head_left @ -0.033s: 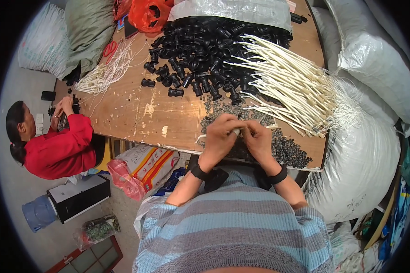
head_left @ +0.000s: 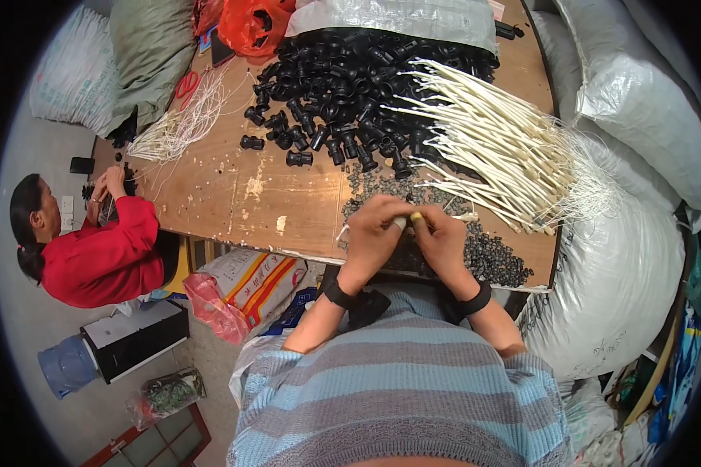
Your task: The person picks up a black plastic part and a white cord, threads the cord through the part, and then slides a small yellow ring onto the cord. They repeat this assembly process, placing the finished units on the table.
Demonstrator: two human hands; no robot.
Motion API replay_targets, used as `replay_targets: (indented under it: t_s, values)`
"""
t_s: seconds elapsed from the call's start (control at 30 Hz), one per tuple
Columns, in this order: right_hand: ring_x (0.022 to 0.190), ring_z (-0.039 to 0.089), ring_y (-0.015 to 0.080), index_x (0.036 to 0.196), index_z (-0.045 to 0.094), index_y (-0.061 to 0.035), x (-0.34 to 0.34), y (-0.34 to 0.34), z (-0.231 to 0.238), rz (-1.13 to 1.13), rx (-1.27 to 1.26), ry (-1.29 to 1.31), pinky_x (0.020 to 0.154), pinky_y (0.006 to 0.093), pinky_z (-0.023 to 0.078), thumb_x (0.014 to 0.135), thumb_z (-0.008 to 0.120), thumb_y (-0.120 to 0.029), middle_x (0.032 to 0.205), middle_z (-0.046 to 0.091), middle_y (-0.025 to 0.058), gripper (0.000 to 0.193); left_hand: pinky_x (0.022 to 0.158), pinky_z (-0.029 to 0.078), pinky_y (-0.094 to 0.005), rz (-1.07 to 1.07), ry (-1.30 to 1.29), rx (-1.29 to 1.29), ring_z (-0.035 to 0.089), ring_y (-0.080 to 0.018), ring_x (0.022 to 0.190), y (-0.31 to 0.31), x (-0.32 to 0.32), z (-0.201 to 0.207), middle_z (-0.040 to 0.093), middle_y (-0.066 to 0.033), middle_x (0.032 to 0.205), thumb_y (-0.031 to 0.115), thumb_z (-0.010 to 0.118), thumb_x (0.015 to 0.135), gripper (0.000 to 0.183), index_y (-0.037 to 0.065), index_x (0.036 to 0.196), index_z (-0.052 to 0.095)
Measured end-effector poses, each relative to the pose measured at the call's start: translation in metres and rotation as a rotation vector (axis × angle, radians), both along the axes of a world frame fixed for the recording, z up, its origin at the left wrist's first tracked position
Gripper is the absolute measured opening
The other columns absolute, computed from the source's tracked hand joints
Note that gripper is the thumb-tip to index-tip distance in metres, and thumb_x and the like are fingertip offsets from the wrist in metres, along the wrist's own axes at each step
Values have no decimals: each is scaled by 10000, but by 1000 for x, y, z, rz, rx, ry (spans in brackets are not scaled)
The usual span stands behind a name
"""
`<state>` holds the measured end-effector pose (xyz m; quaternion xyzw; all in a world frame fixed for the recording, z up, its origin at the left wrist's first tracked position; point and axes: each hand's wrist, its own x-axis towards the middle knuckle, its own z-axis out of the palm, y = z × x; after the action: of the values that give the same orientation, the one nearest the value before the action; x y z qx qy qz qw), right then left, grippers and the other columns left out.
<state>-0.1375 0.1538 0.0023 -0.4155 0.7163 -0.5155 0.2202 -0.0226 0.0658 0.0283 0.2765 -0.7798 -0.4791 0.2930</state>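
Observation:
My two hands meet fingertip to fingertip over the near edge of the table. My left hand (head_left: 374,240) is closed, with a pale wire end (head_left: 343,233) sticking out on its left side. A white bit shows by its thumb. My right hand (head_left: 444,243) is pinched against the left fingertips, and a yellow patch shows at its thumb tip. Whatever small part sits between the fingers is hidden. Below and around the hands lie many small dark grey pieces (head_left: 494,258). Beyond them is a large bundle of cream sleeved wires (head_left: 491,148).
A heap of black plastic sockets (head_left: 343,93) covers the back of the wooden table (head_left: 226,198). White wires (head_left: 167,132) and red scissors (head_left: 186,85) lie at the left. Stuffed white sacks (head_left: 611,280) crowd the right edge. Another person in red (head_left: 101,253) works at the left.
The fingers of both hands have shifted slightly. A yellow patch at the right thumb tip now shows, and more of the white bit by the left thumb is visible.

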Motion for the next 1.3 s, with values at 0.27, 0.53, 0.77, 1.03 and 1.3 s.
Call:
replay_targets:
  t_s: [0.27, 0.53, 0.77, 1.03, 1.3]
  values:
    - [518, 588, 290, 903, 620, -111, 6, 3, 14, 11, -26, 625, 450, 382, 437, 828, 642, -122, 642, 598, 79, 78, 672, 505, -210, 129, 50, 538, 642, -108, 751, -2, 1, -13, 660, -34, 879, -85, 635, 740, 231, 15, 942, 686]
    - [523, 589, 287, 900, 600, -91, -3, 11, 17, 32, 79, 314, 458, 375, 421, 776, 736, -199, 595, 579, 97, 213, 720, 491, -282, 205, -80, 18, 619, -190, 842, -8, 7, -7, 640, -75, 866, -76, 664, 660, 196, 33, 822, 682]
    - [493, 517, 122, 957, 679, -60, -26, 11, 35, 111, 270, -381, 468, 292, 394, 812, 700, -117, 562, 546, 19, 157, 821, 491, -376, -50, -53, -291, 597, -309, 1007, -13, 4, 16, 644, -91, 969, -16, 687, 644, 466, 82, 1096, 633]
    - [500, 504, 96, 1088, 698, -89, -22, 19, 37, 184, 98, -311, 471, 271, 397, 813, 614, -5, 624, 580, -5, 299, 665, 509, -336, -210, -217, -132, 641, -290, 787, -16, 17, -5, 639, -118, 928, 7, 662, 692, 438, 74, 1123, 626]
    - [575, 610, 285, 1067, 687, -115, -25, 12, 42, 319, 181, 398, 508, 378, 449, 774, 688, -135, 670, 628, 96, 294, 579, 485, -334, -133, -238, -278, 622, -280, 705, -11, 15, 5, 616, -80, 817, 13, 673, 656, 382, 93, 1029, 659]
